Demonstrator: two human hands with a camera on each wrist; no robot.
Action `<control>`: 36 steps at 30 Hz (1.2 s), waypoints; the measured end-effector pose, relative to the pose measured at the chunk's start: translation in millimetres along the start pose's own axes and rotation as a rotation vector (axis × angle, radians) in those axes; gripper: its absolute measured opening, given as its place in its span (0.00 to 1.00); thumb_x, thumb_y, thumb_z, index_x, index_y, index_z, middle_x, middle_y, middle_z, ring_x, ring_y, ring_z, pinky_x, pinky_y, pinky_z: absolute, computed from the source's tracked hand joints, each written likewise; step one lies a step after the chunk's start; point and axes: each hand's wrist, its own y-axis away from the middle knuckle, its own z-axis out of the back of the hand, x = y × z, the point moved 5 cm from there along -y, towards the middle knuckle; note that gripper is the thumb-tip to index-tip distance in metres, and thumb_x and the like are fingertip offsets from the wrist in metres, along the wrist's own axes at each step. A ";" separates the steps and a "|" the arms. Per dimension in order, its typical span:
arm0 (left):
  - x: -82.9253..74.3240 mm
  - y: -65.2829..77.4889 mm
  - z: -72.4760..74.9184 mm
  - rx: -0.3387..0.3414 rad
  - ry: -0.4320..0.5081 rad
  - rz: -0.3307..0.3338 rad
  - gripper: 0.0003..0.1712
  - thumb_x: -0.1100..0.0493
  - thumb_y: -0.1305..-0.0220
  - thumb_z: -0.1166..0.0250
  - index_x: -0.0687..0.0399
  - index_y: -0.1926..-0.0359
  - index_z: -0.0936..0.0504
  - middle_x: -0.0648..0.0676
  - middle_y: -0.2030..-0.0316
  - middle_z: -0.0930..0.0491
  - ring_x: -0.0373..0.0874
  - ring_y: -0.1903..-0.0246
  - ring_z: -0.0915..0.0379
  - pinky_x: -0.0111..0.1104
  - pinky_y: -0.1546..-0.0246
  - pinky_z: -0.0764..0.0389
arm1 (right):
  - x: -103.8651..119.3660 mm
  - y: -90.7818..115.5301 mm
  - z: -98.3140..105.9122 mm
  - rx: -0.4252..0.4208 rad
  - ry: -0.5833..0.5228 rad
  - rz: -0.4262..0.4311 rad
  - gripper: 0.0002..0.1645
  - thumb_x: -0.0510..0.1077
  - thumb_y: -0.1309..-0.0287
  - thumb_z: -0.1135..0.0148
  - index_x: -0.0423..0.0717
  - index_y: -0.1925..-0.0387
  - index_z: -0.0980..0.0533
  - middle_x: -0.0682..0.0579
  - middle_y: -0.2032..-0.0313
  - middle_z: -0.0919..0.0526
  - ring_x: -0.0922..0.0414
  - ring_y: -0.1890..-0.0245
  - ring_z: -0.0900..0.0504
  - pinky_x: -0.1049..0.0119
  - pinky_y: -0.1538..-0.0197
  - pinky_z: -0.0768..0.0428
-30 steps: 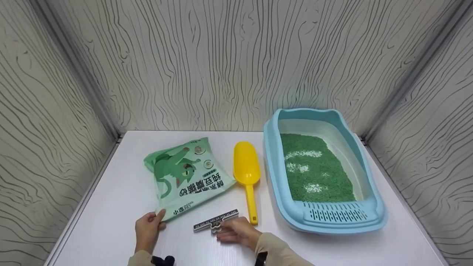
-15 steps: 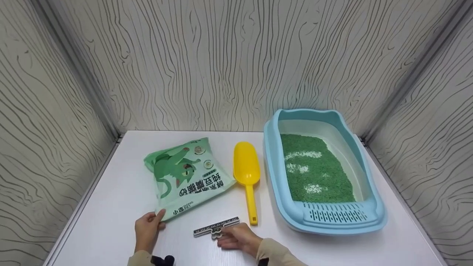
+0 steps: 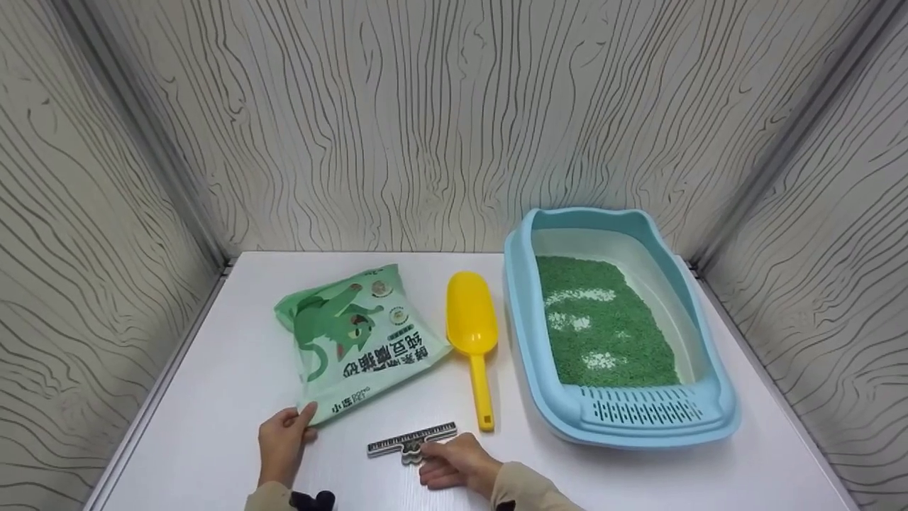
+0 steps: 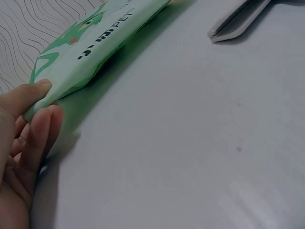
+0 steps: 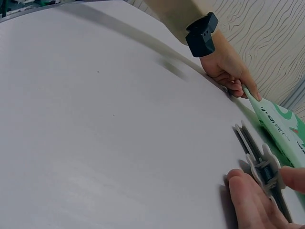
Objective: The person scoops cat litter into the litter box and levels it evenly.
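My left hand [image 3: 282,436] pinches the near left corner of a green cat litter bag [image 3: 369,341], thumb on top and fingers curled below. The bag lies flat, with a cartoon cat and dark lettering printed on it. To its right, my right hand [image 3: 457,463] holds a long bulldog clip [image 3: 394,445] by its handles, which sit between thumb and fingers in the right wrist view. The clip [image 5: 268,174] has a dark patterned bar and pale scalloped handles. Its bar points toward the bag's near edge, a short way off.
A yellow scoop [image 3: 472,323] lies right of the bag, its handle toward me. Farther right stands a light blue litter box [image 3: 526,319] with green pellets [image 3: 603,333] and white patches inside. Patterned panels [image 3: 397,128] enclose the white table [image 3: 213,397] at the back and sides.
My right hand has drawn the clip a little toward me and slightly left. The left hand stays at the bag's corner, and the bag, scoop and box keep their places.
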 end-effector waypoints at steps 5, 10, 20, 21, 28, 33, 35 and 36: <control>-1.1 -0.3 -1.2 0.001 -0.001 0.008 0.25 0.49 0.38 0.35 0.71 0.57 0.22 0.44 0.82 0.22 0.35 0.80 0.24 0.22 0.75 0.27 | -1.0 -2.0 1.1 -0.008 0.026 -0.021 0.16 0.45 0.43 0.35 0.33 0.66 0.19 0.47 0.78 0.13 0.56 0.76 0.12 0.63 0.67 0.14; 0.3 -1.4 -1.7 -0.006 0.017 0.015 0.24 0.50 0.39 0.35 0.70 0.58 0.22 0.45 0.82 0.22 0.35 0.80 0.24 0.23 0.75 0.26 | -3.0 -4.3 1.2 -0.009 0.039 -0.013 0.16 0.45 0.44 0.34 0.32 0.66 0.18 0.46 0.77 0.12 0.57 0.78 0.13 0.64 0.69 0.14; -1.5 -1.2 -1.7 0.007 0.022 0.014 0.25 0.49 0.38 0.35 0.71 0.57 0.23 0.44 0.81 0.21 0.35 0.80 0.24 0.22 0.74 0.26 | -0.6 -2.9 1.6 -0.008 0.046 -0.008 0.14 0.43 0.46 0.32 0.33 0.67 0.18 0.47 0.78 0.13 0.59 0.78 0.13 0.64 0.69 0.15; -1.5 -1.0 -1.6 0.009 0.023 0.014 0.26 0.49 0.38 0.35 0.71 0.56 0.23 0.44 0.81 0.21 0.34 0.80 0.24 0.22 0.74 0.26 | -0.6 -2.8 1.7 -0.009 0.047 -0.008 0.13 0.43 0.46 0.32 0.33 0.68 0.18 0.48 0.78 0.13 0.59 0.79 0.13 0.64 0.69 0.15; 0.8 0.2 -0.7 0.000 0.015 0.017 0.25 0.48 0.37 0.36 0.70 0.58 0.23 0.44 0.82 0.22 0.34 0.80 0.24 0.22 0.74 0.27 | -0.1 -0.7 1.9 0.002 0.035 -0.042 0.12 0.41 0.48 0.32 0.34 0.66 0.18 0.48 0.77 0.12 0.57 0.76 0.12 0.63 0.66 0.14; 1.0 0.2 -2.6 0.016 0.002 0.006 0.28 0.45 0.37 0.37 0.69 0.55 0.23 0.44 0.80 0.20 0.33 0.79 0.23 0.21 0.71 0.27 | 2.5 1.2 3.0 0.005 0.018 -0.059 0.12 0.39 0.48 0.32 0.33 0.65 0.18 0.47 0.76 0.12 0.54 0.72 0.11 0.62 0.63 0.14; 0.4 1.6 -2.6 0.016 0.006 0.012 0.29 0.44 0.38 0.37 0.69 0.54 0.24 0.45 0.79 0.19 0.34 0.78 0.23 0.21 0.70 0.27 | 3.3 2.1 2.7 0.008 0.019 -0.057 0.11 0.39 0.48 0.33 0.33 0.65 0.18 0.46 0.75 0.12 0.54 0.72 0.11 0.62 0.63 0.14; -0.3 2.9 -2.5 0.017 0.010 0.017 0.30 0.43 0.38 0.37 0.69 0.53 0.24 0.46 0.77 0.19 0.34 0.78 0.23 0.21 0.71 0.27 | 3.4 2.5 2.1 0.013 0.020 -0.055 0.11 0.39 0.48 0.33 0.33 0.65 0.18 0.46 0.76 0.12 0.54 0.72 0.11 0.62 0.63 0.14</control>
